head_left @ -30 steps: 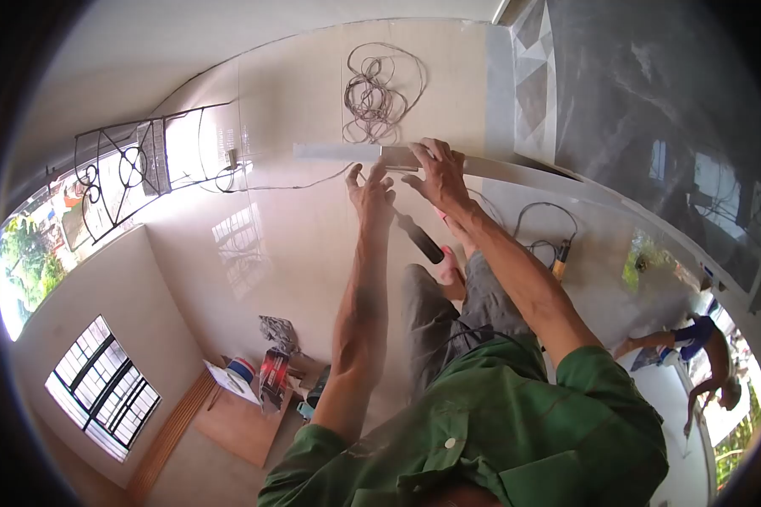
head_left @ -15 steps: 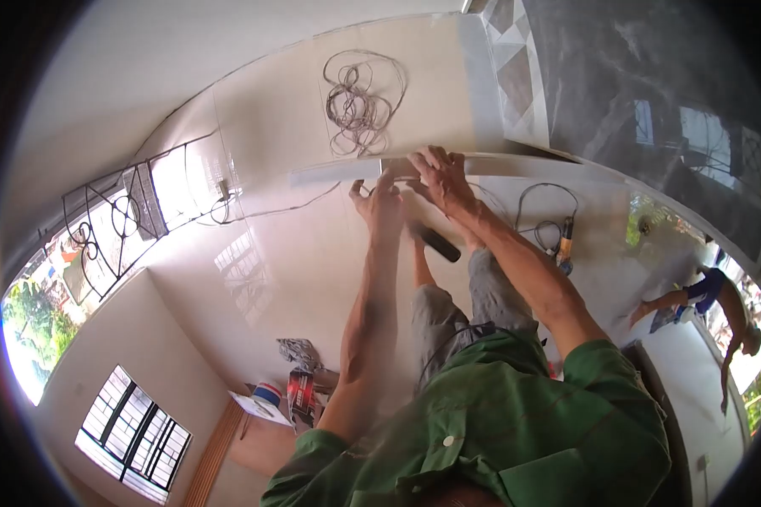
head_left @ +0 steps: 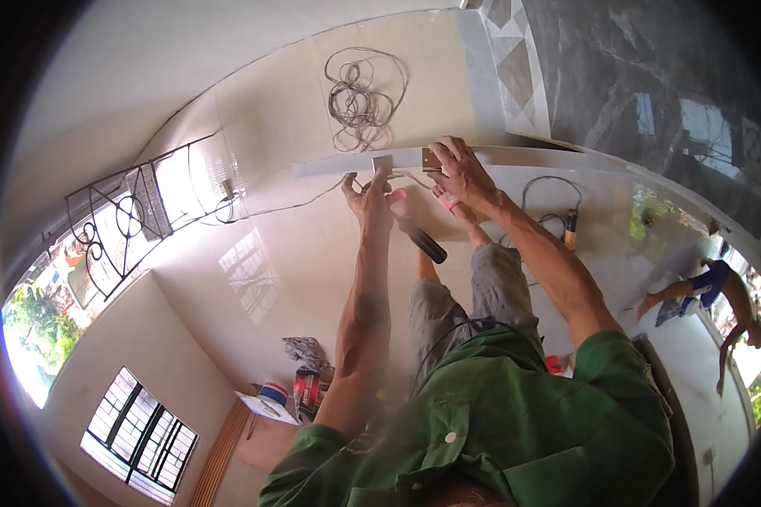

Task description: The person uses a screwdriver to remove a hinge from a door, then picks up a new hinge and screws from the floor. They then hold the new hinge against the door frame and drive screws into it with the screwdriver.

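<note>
A long pale panel (head_left: 524, 158) stands edge-up across the floor in front of me. My left hand (head_left: 369, 198) is at its near side, thumb and fingers apart, with fingertips touching a small silvery metal plate (head_left: 382, 162) on the edge. My right hand (head_left: 465, 177) is closed on a small brown plate with holes (head_left: 431, 159), held against the edge to the right. What kind of fitting the plates are, I cannot make out. Below the panel, between my hands, lies a tool with a black handle (head_left: 427, 243).
Coiled wire (head_left: 364, 101) lies beyond the panel. A corded yellow-and-black tool (head_left: 571, 230) is to the right. Another person (head_left: 723, 291) bends over at far right. A red box (head_left: 307, 393) and a window grille (head_left: 114, 215) are on the left.
My hands have moved apart along the panel edge. The right hand now holds the brown plate away from the left, and the silvery plate shows beside my left fingers.
</note>
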Action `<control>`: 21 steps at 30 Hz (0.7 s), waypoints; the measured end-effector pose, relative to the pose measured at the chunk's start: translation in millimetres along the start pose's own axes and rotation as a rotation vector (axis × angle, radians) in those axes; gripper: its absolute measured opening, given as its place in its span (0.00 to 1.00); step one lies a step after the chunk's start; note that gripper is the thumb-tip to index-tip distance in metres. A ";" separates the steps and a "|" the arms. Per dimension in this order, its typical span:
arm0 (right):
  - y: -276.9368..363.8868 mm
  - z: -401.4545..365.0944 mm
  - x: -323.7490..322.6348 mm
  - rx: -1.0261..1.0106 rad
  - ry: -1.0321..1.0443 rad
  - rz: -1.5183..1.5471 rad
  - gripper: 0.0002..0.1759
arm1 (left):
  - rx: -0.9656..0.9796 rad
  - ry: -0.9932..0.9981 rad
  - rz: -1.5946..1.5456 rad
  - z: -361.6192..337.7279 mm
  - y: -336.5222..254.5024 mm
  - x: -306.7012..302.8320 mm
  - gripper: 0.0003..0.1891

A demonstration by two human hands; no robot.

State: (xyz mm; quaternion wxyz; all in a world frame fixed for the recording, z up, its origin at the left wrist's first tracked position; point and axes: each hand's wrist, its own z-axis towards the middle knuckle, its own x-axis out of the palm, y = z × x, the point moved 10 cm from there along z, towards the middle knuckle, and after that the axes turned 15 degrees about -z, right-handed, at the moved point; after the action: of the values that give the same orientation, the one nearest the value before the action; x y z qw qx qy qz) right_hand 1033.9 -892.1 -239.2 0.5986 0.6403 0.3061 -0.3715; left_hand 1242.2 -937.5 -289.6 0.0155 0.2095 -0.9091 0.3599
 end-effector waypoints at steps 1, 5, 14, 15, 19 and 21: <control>0.5 -0.9 1.6 -0.005 -0.002 -0.010 0.31 | -0.006 0.005 0.009 -0.6 0.6 -0.2 0.38; -0.7 -0.7 3.0 -0.003 -0.005 -0.016 0.31 | -0.006 0.013 0.031 2.8 3.5 -5.2 0.38; 1.7 1.4 -1.0 -0.006 0.026 0.014 0.31 | -0.010 0.022 0.027 1.7 3.4 -1.6 0.39; 2.8 1.4 -0.8 -0.004 0.027 0.021 0.31 | -0.013 0.023 0.028 0.6 4.4 -2.8 0.39; 2.1 0.1 2.5 -0.015 -0.009 0.011 0.31 | -0.001 0.027 0.027 0.6 8.7 0.9 0.39; 0.3 -0.6 3.6 -0.010 -0.026 0.016 0.31 | -0.004 0.034 0.030 2.6 14.1 4.3 0.39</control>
State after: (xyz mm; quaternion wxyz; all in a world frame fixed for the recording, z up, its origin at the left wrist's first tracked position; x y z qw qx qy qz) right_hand 1036.2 -891.7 -242.1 0.6086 0.6349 0.2950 -0.3734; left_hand 1233.1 -931.5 -299.9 0.0262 0.1896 -0.9125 0.3616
